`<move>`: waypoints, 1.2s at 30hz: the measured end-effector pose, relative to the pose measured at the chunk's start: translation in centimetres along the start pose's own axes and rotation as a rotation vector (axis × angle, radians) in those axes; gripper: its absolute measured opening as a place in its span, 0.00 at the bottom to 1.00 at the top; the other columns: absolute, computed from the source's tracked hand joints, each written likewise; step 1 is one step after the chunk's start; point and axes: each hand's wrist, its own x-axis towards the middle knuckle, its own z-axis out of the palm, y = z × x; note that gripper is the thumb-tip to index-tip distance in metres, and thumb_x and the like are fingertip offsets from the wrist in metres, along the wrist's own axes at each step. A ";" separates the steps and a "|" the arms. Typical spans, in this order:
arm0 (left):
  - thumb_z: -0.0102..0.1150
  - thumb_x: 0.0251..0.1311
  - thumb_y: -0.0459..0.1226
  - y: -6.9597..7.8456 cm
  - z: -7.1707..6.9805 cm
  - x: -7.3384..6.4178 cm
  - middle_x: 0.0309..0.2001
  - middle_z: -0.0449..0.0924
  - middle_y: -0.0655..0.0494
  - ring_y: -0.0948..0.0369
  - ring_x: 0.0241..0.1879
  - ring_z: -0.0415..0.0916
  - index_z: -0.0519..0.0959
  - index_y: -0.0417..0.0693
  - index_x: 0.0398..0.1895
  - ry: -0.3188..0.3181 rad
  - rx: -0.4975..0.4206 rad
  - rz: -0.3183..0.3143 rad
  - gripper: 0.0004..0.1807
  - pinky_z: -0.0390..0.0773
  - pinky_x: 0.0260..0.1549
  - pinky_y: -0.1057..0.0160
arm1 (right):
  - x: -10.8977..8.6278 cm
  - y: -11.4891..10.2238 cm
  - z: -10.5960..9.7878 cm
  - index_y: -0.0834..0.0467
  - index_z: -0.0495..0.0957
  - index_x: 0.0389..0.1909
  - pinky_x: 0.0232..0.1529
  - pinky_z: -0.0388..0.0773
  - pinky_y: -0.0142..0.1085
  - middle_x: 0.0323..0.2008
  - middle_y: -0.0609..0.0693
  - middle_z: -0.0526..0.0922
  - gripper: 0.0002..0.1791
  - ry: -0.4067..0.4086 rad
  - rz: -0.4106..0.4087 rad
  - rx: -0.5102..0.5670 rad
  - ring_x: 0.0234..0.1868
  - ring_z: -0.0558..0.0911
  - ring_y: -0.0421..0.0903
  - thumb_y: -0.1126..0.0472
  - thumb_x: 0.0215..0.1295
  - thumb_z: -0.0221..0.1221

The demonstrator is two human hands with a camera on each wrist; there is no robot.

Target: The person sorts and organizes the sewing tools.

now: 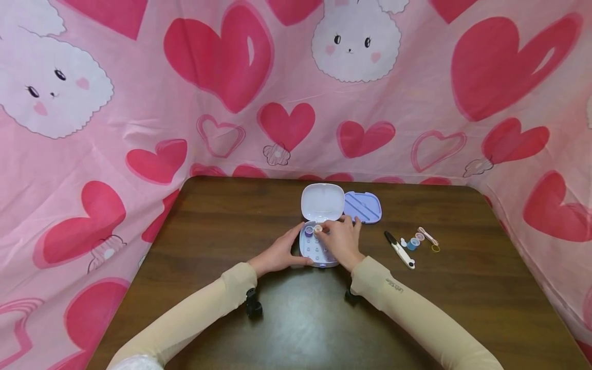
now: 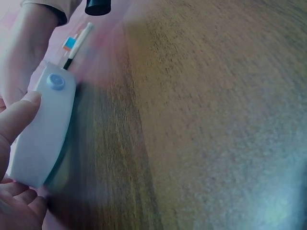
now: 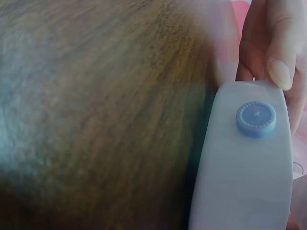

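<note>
Now, in the head view, the right hand (image 1: 342, 240) pinches a small white spool (image 1: 318, 228), just right of a purple spool (image 1: 309, 231), in the far part of the box (image 1: 313, 254). The left hand (image 1: 277, 253) grips the box's left side. With its lid (image 1: 322, 201) up, the box runs longest near to far. The right hand is nearer the white spool. A brown table (image 1: 222, 221) is under it all; a pink cloth (image 1: 240, 56) hangs behind.

In the left wrist view, the left thumb (image 2: 20, 114) touches the near wall (image 2: 44, 129).

In the right wrist view, a blue button (image 3: 256, 119) sits there; the pinch is hidden.
</note>
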 end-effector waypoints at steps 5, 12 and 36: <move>0.77 0.59 0.50 -0.1 -0.1 0.1 0.82 0.52 0.45 0.48 0.79 0.54 0.46 0.44 0.85 -0.003 -0.007 0.012 0.61 0.57 0.76 0.44 | 0.1 -0.1 0.1 0.54 0.92 0.41 0.72 0.46 0.71 0.32 0.49 0.90 0.12 -0.006 0.006 -0.024 0.60 0.75 0.63 0.50 0.65 0.72; 0.77 0.59 0.49 0.1 -0.4 0.3 0.82 0.52 0.44 0.48 0.79 0.55 0.45 0.43 0.85 -0.014 0.007 0.027 0.61 0.57 0.76 0.45 | 0.2 -0.4 -0.1 0.53 0.92 0.44 0.71 0.47 0.73 0.36 0.51 0.91 0.13 -0.033 0.025 -0.042 0.62 0.74 0.64 0.50 0.66 0.71; 0.80 0.55 0.49 0.8 0.4 0.6 0.76 0.60 0.43 0.50 0.70 0.65 0.48 0.51 0.85 0.031 -0.012 0.054 0.62 0.65 0.72 0.46 | 0.1 -0.5 -0.3 0.52 0.92 0.43 0.71 0.48 0.74 0.36 0.52 0.90 0.12 -0.082 0.042 -0.080 0.61 0.75 0.64 0.49 0.66 0.71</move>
